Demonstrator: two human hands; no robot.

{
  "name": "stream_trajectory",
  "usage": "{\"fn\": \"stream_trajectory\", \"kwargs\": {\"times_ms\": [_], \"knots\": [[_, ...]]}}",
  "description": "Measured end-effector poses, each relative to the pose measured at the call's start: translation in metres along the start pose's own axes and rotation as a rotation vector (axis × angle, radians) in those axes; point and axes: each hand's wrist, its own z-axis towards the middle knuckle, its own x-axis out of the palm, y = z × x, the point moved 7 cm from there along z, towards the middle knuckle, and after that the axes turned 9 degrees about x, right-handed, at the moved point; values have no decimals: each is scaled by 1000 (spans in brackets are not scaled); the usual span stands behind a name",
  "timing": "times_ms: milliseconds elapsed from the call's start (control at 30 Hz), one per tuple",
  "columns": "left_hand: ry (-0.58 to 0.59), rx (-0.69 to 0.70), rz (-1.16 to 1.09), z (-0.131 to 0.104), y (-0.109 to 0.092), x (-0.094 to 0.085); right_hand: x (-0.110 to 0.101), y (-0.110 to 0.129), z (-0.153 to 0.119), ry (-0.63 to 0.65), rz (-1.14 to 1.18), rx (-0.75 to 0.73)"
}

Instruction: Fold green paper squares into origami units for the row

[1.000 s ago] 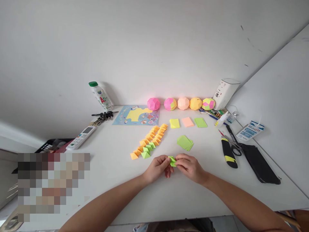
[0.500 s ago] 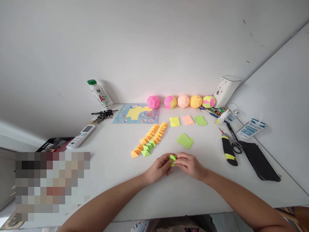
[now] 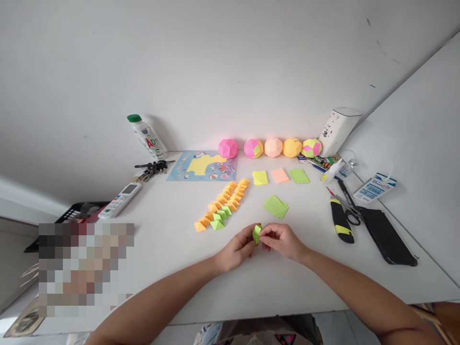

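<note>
Between my two hands is a small piece of folded green paper (image 3: 257,233), held just above the near part of the table. My left hand (image 3: 235,249) pinches its left side with thumb and fingers. On the other side, my right hand (image 3: 283,241) grips the paper's right edge between thumb and fingertips. Beyond my fingers lies a loose stack of green paper squares (image 3: 276,206). To the left, folded orange paper units (image 3: 214,206) stand in two slanting rows, with several folded green units (image 3: 217,224) at the near end.
Yellow (image 3: 260,178), peach (image 3: 280,175) and green note pads (image 3: 299,176) lie farther back. Faceted paper balls (image 3: 273,147) line the wall. A utility knife (image 3: 341,220), scissors (image 3: 352,216) and black pouch (image 3: 388,235) lie right; a remote (image 3: 120,200) and bottle (image 3: 148,137) are left.
My right fingers have shifted their hold on the green paper, the thumb and index now at its edge. The whole view has tilted slightly.
</note>
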Motion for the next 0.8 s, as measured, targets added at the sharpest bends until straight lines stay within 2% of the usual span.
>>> {"fn": "stream_trajectory", "kwargs": {"times_ms": [367,600,800], "knots": [[0,49,0,2,-4,1,3,5,-1,2,79,-51],[-10,72,169,-1,1,-1,8,-4,-3,-30,-17,-54],[-6,112,261,0,-7,0,6,-6,-1,-36,-30,-30]]}}
